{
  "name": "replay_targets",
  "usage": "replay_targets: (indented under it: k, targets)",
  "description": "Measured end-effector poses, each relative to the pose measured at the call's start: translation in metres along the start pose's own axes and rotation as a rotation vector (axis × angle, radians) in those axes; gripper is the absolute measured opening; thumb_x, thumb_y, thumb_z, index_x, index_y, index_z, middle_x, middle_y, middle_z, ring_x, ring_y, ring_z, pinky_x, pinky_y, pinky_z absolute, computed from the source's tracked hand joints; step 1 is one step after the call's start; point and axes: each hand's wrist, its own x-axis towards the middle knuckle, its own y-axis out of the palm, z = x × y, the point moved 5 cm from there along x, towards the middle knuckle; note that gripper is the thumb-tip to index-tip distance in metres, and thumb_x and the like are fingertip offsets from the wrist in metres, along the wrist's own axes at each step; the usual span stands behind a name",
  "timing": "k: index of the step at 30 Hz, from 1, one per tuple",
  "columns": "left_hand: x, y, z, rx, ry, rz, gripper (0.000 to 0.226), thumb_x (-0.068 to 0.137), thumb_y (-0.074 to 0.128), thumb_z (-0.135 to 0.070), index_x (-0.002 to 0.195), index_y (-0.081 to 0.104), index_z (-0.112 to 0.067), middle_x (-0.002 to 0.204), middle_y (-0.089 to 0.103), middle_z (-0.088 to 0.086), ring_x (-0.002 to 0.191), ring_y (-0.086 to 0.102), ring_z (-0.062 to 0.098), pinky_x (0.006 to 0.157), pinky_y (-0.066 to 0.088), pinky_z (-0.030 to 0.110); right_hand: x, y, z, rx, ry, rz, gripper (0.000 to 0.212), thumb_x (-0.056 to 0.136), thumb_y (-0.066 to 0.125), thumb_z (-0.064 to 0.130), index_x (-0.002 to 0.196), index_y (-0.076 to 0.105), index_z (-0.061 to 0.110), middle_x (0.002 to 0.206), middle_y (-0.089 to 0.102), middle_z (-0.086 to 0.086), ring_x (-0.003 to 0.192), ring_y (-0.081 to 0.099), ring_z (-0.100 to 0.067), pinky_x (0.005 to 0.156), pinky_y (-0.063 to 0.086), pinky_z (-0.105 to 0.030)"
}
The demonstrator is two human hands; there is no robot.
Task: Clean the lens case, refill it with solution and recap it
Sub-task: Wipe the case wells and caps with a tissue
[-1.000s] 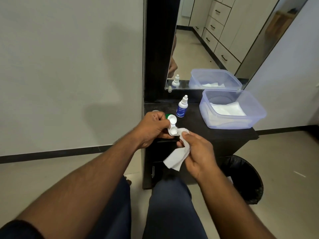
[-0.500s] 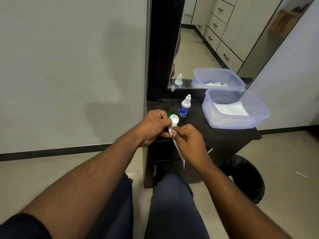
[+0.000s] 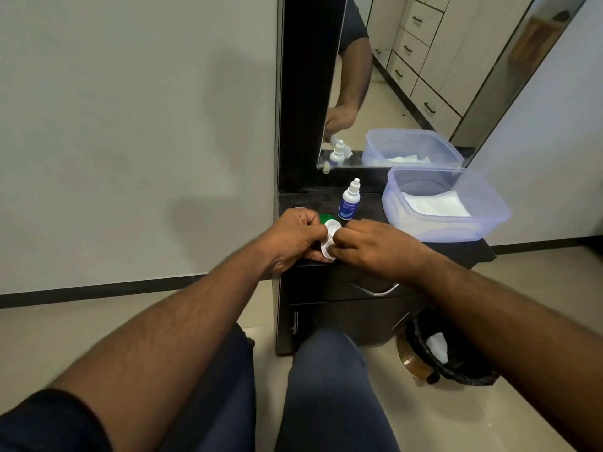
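White lens case (image 3: pixel 329 238) held between both hands at the front edge of the black bench (image 3: pixel 368 207).

Left hand (image 3: pixel 292 238) has a closed grip on the case's left side; right hand (image 3: pixel 375 244) has curled fingers pinched at its right edge, though what they pinch is hidden. A green cap (image 3: pixel 326 218) lies just behind, beside the upright solution bottle (image 3: pixel 349 200). A clear plastic tub (image 3: pixel 489 220) of white tissues sits to the right.

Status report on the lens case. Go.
Left hand grips lens case. Right hand pinches at its near well. Solution bottle capped, untouched. Nothing obstructing.
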Motion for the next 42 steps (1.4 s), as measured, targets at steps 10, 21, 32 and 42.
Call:
replay_targets:
  k: [10,21,32,42]
  targets:
    - [0.004,0.0,0.003,-0.031,0.046,-0.055,0.032,0.083,0.057,0.011,0.062,0.044,-0.008,0.072,0.059,0.013,0.058,0.067,0.017,0.053,0.059,0.027,-0.016,0.023,0.016,1.374,1.234,-0.355,0.015,0.09,0.058,0.007,0.096,0.072,0.007,0.088,0.069,-0.006,0.081,0.06,-0.014,0.074,0.046,-0.021]
    - [0.01,-0.001,0.007,-0.026,0.058,-0.064,0.032,0.083,0.058,0.009,0.06,0.044,-0.01,0.073,0.06,0.015,0.062,0.067,0.02,0.06,0.061,0.033,-0.01,0.021,0.028,0.711,1.067,-0.532,0.016,0.086,0.062,0.003,0.099,0.072,0.004,0.087,0.057,-0.009,0.076,0.056,-0.013,0.072,0.039,-0.005]
    - [0.003,0.004,-0.001,0.057,0.036,-0.033,0.015,0.085,0.058,0.009,0.079,0.053,-0.004,0.085,0.061,0.02,0.063,0.067,0.02,0.047,0.053,0.021,-0.011,0.003,0.001,0.266,0.264,-0.008,0.031,0.07,0.072,0.002,0.101,0.07,0.006,0.091,0.061,-0.014,0.078,0.057,-0.029,0.065,0.047,-0.033]
    - [0.007,0.0,0.002,0.031,-0.015,0.007,0.025,0.086,0.057,0.009,0.067,0.049,-0.006,0.076,0.062,0.014,0.058,0.068,0.016,0.053,0.057,0.026,-0.011,0.013,0.03,-0.085,0.293,-0.07,0.018,0.08,0.064,0.009,0.097,0.066,0.006,0.086,0.058,-0.009,0.069,0.05,-0.022,0.054,0.036,-0.032]
